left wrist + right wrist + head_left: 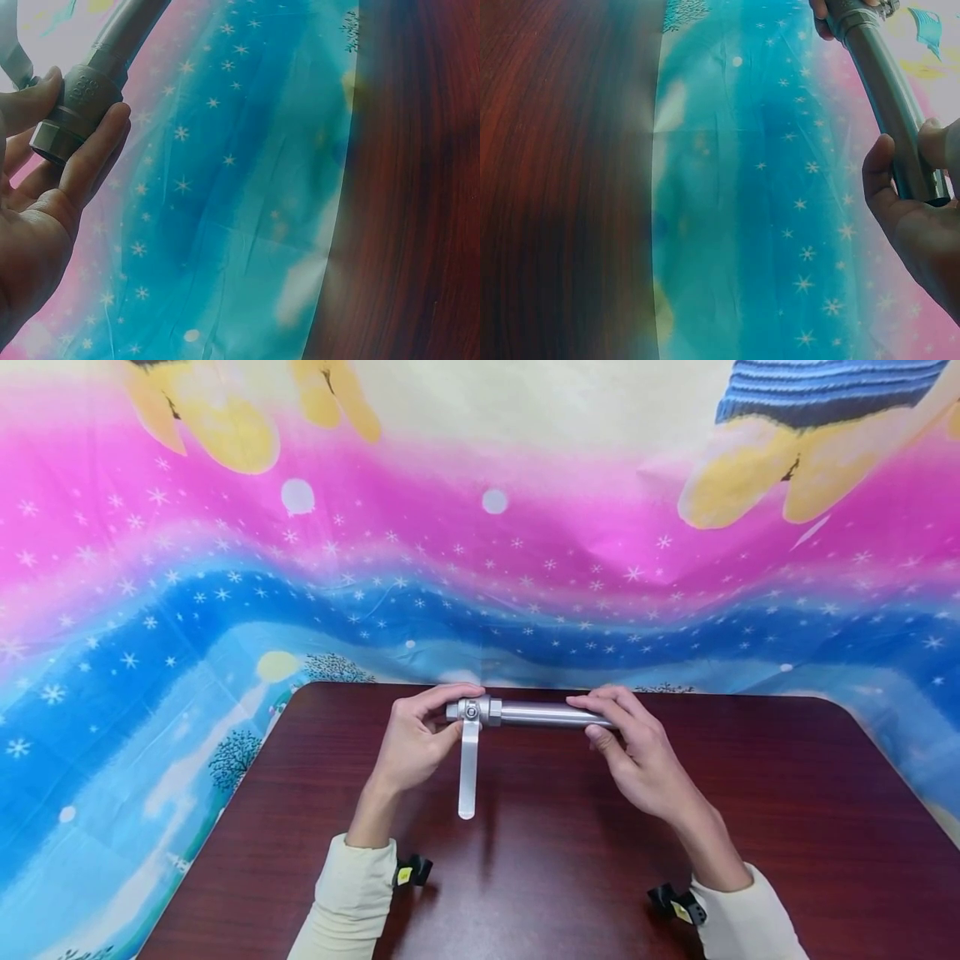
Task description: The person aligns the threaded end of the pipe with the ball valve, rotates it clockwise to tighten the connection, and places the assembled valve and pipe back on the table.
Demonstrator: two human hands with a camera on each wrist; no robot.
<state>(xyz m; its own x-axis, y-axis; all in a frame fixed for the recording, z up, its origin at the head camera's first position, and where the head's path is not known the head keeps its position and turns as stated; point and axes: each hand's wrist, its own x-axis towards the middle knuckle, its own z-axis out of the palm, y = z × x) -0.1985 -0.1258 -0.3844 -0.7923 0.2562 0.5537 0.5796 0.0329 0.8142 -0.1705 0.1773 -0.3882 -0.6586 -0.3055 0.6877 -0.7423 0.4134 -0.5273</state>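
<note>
A metal ball valve [491, 711] joined to a straight steel pipe [543, 715] is held level above the table. Its flat lever handle [468, 768] points toward the person. My left hand [416, 739] grips the valve body at the left end, thumb and fingers on opposite sides. At the pipe's far right end, my right hand [637, 752] pinches the tube between thumb and fingers. In the left wrist view, the hex end of the valve [56, 141] sits between the left fingers. The pipe's open end [936, 199] shows beside the right palm in the right wrist view.
Below the hands lies a dark red-brown wooden table [540, 860] with rounded far corners. A printed cloth backdrop [450, 552] with snowflakes hangs behind and along the left side. Black straps with yellow tags [405, 874] are at both wrists.
</note>
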